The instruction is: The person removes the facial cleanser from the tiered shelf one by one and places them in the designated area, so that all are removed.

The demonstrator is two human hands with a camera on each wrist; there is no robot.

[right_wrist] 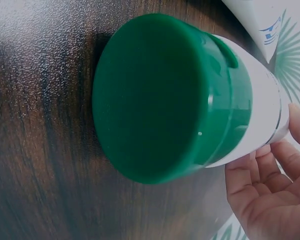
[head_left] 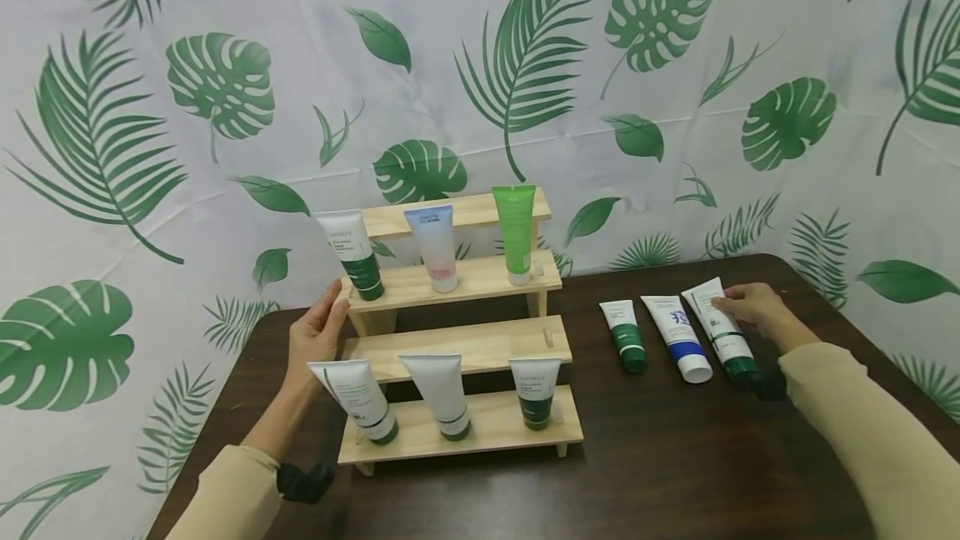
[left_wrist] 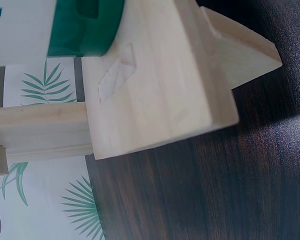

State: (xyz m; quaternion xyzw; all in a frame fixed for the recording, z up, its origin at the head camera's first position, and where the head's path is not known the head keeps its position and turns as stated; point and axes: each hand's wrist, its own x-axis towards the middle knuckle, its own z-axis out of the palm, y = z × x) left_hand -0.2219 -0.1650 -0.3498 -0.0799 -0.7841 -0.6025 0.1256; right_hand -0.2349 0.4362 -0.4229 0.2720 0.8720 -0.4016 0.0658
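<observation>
My right hand [head_left: 759, 310] pinches the white plastic tube with the green cap [head_left: 718, 323], rightmost of three on the dark wooden desk [head_left: 675, 457]; a weak pinch could let it slip. My left hand [head_left: 313, 338] is at the left end of the stepped pale-wood rack [head_left: 487, 344], grip not determinable; a bump there could topple the white-and-dark-green plastic tube [head_left: 352, 252] above.

Labels [head_left: 680, 317] on the tubes [head_left: 724, 333] cannot be read clearly.
</observation>
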